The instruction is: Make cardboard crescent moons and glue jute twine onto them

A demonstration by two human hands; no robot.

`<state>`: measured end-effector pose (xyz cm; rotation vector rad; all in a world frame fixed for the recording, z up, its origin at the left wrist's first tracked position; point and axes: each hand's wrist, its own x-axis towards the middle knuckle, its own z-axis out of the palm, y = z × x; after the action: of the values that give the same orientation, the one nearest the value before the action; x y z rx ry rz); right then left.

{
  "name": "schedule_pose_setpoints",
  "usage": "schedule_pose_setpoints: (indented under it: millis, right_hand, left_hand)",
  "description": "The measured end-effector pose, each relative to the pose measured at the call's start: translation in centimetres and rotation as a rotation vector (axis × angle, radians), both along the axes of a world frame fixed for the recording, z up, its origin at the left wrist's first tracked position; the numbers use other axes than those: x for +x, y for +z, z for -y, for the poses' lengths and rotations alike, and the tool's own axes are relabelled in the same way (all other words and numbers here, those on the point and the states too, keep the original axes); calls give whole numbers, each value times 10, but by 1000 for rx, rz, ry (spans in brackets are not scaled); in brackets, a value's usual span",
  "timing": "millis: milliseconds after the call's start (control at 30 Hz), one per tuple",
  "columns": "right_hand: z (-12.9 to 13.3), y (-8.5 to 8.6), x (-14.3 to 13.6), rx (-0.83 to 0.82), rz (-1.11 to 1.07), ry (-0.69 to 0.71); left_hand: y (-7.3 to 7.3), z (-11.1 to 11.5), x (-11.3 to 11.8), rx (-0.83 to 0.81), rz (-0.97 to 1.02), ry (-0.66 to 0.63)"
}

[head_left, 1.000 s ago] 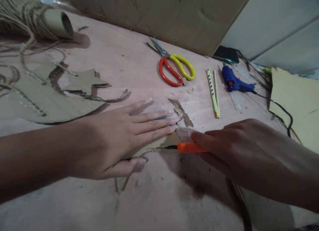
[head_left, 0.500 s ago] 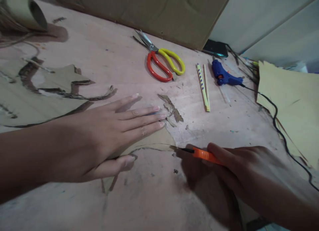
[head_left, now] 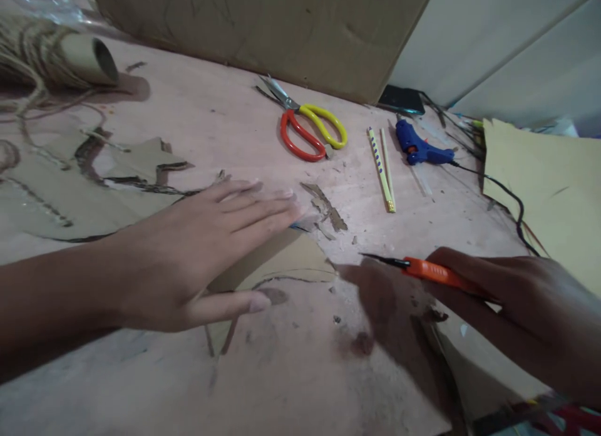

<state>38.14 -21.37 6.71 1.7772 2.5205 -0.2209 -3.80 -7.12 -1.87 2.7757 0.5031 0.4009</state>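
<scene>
My left hand [head_left: 206, 254] is spread over a piece of cardboard [head_left: 286, 257] on the table, fingers stretched out and thumb apart, covering much of the piece. A thin curved line runs close to the cardboard's near edge. In my right hand [head_left: 511, 298] is an orange craft knife [head_left: 434, 272], its dark narrow blade pointing left. The blade tip is to the right of the cardboard, apart from it. Torn cardboard scraps [head_left: 328, 207] lie just beyond my left fingertips.
Scissors [head_left: 305, 132] with red and yellow handles lie at the back, before a large cardboard box [head_left: 263, 35]. A pencil [head_left: 381, 170] and a blue glue gun [head_left: 422, 145] are on the right. Cardboard cutouts [head_left: 136, 160] and a twine roll [head_left: 61, 54] occupy the left.
My right hand has drawn the craft knife right, off the cardboard's edge. My left hand's fingers have shifted slightly, baring more of the cardboard. The view has shifted a little.
</scene>
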Motion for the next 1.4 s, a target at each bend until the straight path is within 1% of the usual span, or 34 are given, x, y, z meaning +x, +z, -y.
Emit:
schedule_pose_setpoints:
  millis: [100,200,267,300,333,400,433,467,500,533,567,600,667,767,800,833,867,900,967,1000,1033,1067,1100,1167,1267,1333,1400]
  right_hand:
    - [-15,-11,10,24,42,16]
    - [-33,-25,15,110,104,-18]
    - [-45,-29,11,195,133,-22]
    - [-51,-30,6,251,114,-7]
    - [-55,-29,-2,305,86,15]
    - [-62,-23,-23,393,-83,96]
    - [-64,-20,-35,359,-190,125]
    - [-66,-17,-47,262,-378,125]
    - [-68,-14,-59,146,-564,118]
    - [-69,-11,-70,45,-695,84]
    - [-72,-10,-79,-22,-798,53]
    - [-74,-10,-87,-68,-860,20]
    - [-80,-11,-97,-130,-926,-49]
    - [-91,-16,-101,-246,-1001,-136]
    - [-94,-18,-99,-267,-985,-150]
    - [-96,-20,-97,-274,-943,-155]
    - [-98,-21,-94,-273,-887,-158]
    - [-99,-22,-89,-260,-806,-159]
    - [-98,-23,-77,-149,-585,-143]
    - [-96,-23,-69,-57,-459,-126]
    - [-94,-24,-60,44,-328,-100]
    - [-90,-25,-50,135,-195,-70]
    - [-86,-26,-41,194,-90,-43]
    - [-77,-29,-23,192,20,-16]
    - [-67,-33,-6,145,51,3]
    - [-64,-33,-2,149,53,10]
    - [-63,-30,-4,151,31,0]
  left_hand:
    - [1,-1,3,-15,28,31]
    - [11,3,11,-47,69,46]
    - [19,10,15,-89,122,106]
    - [23,15,17,-142,154,170]
    - [26,18,18,-232,194,251]
    - [31,24,22,-505,283,408]
    - [33,26,24,-647,328,473]
    - [35,27,27,-768,371,527]
    - [37,27,31,-856,411,571]
    - [38,28,34,-910,445,603]
    - [38,29,38,-941,478,620]
    - [38,31,42,-969,516,620]
    - [36,35,49,-1059,591,574]
    - [30,40,53,-1197,659,515]
    - [27,40,53,-1210,658,509]
    - [25,39,51,-1180,637,509]
    - [24,37,49,-1095,598,513]
    - [22,34,45,-949,544,507]
    - [21,26,37,-538,405,454]
    - [21,23,32,-339,330,401]
    - [21,19,28,-188,264,329]
    - [20,17,23,-94,205,251]
    - [19,15,20,-53,146,181]
    - [14,13,14,-52,43,93]
    - [9,12,10,-32,-35,67]
    - [12,12,10,6,-36,42]
    - [21,13,12,50,-46,15]
